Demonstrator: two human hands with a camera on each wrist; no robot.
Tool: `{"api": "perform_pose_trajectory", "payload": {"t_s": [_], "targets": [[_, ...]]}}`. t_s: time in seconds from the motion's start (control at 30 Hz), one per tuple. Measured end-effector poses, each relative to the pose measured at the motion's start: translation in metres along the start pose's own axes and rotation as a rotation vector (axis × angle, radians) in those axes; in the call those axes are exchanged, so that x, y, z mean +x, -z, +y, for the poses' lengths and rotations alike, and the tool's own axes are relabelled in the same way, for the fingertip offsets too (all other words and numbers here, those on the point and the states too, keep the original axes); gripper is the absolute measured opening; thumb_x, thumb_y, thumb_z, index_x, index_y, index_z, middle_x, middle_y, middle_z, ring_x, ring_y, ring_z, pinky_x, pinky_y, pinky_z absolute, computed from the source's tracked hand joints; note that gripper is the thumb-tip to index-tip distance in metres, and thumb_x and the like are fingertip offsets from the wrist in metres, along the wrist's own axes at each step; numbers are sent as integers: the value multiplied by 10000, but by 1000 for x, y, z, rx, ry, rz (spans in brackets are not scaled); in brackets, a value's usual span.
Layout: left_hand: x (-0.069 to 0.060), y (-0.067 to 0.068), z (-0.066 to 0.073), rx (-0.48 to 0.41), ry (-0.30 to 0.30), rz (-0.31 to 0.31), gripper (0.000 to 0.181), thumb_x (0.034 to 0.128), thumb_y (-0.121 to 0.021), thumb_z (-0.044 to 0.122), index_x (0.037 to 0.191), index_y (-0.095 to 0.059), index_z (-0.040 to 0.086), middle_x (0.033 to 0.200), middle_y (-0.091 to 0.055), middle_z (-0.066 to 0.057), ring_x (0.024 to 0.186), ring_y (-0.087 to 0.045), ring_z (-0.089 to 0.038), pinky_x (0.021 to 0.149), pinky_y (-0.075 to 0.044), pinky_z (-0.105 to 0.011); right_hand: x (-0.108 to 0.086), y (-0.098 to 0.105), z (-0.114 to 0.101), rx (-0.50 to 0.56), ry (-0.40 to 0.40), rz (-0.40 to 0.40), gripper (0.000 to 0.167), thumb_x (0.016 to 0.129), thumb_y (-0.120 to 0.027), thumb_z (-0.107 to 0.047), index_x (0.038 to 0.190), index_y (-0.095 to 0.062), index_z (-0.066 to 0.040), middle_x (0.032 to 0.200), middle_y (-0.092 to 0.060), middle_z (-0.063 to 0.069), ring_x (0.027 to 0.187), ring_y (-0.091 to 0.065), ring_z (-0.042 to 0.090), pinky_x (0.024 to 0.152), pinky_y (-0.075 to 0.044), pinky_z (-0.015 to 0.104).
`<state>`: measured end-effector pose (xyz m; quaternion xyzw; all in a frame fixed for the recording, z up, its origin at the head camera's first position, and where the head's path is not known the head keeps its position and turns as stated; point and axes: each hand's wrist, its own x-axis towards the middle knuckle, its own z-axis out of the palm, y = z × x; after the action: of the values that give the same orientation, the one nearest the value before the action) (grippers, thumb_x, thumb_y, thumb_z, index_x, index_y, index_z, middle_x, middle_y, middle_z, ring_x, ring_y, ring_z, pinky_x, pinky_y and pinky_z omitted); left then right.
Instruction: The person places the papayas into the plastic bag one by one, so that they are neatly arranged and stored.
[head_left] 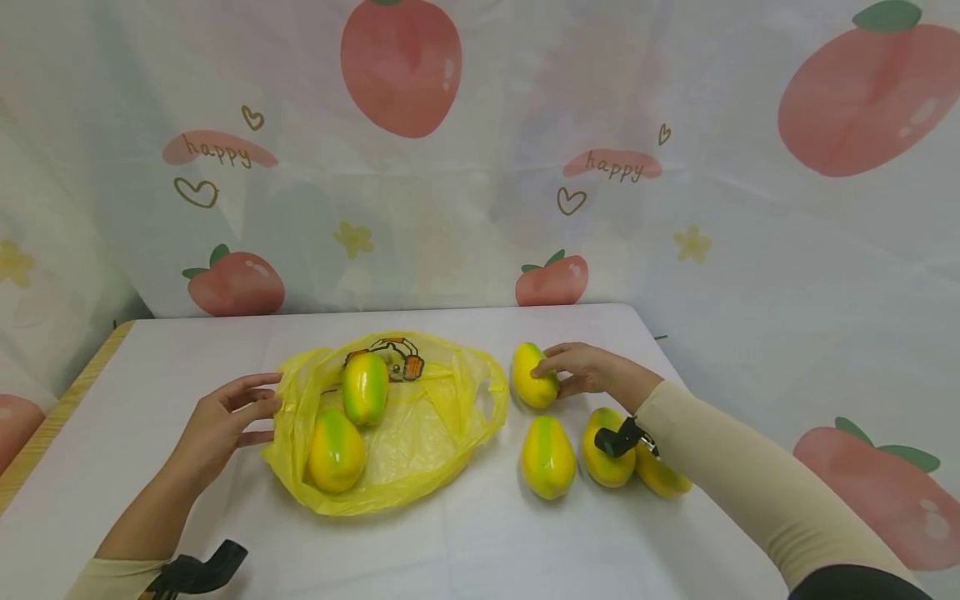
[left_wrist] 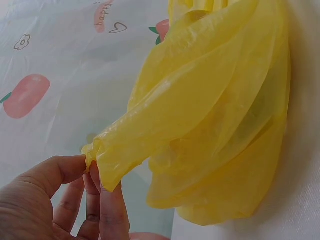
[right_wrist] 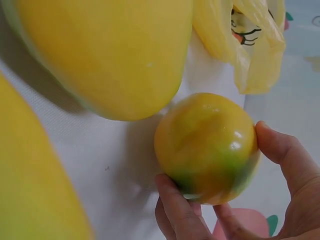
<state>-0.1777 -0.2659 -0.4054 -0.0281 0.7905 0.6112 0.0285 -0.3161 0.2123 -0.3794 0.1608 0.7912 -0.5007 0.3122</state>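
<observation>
A yellow plastic bag (head_left: 420,450) lies spread open on the table, with two yellow-green papayas inside, one papaya (head_left: 365,388) toward the back and another papaya (head_left: 336,450) nearer the front. At the bag's left side, my left hand (head_left: 225,425) pinches its edge between thumb and fingers; the left wrist view shows the gathered plastic (left_wrist: 92,152) at the fingertips. To the right of the bag, my right hand (head_left: 588,368) grips a papaya (head_left: 528,375) with the thumb on one side and fingers on the other. In the right wrist view this papaya (right_wrist: 207,147) appears end-on.
Near the right forearm are three more papayas: one papaya (head_left: 548,458) in front of the gripped one, a second papaya (head_left: 606,467), and a third papaya (head_left: 660,473) partly behind the sleeve. A fruit-printed cloth (head_left: 450,208) hangs behind the white-covered table (head_left: 465,550).
</observation>
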Motion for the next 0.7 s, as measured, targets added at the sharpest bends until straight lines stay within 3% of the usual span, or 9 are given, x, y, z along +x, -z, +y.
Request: {"api": "perform_pose_trajectory", "payload": {"t_s": [0.7], "targets": [[0, 1, 0, -7, 1, 3, 440, 964, -640, 300, 1360, -553, 131, 1004, -584, 116, 902, -615, -11, 759, -606, -280, -26, 1, -10, 22, 34, -35, 789, 921, -672, -129, 1541, -196, -19, 1547, -262, 265, 1235, -494, 388, 1038, -472, 472]]}}
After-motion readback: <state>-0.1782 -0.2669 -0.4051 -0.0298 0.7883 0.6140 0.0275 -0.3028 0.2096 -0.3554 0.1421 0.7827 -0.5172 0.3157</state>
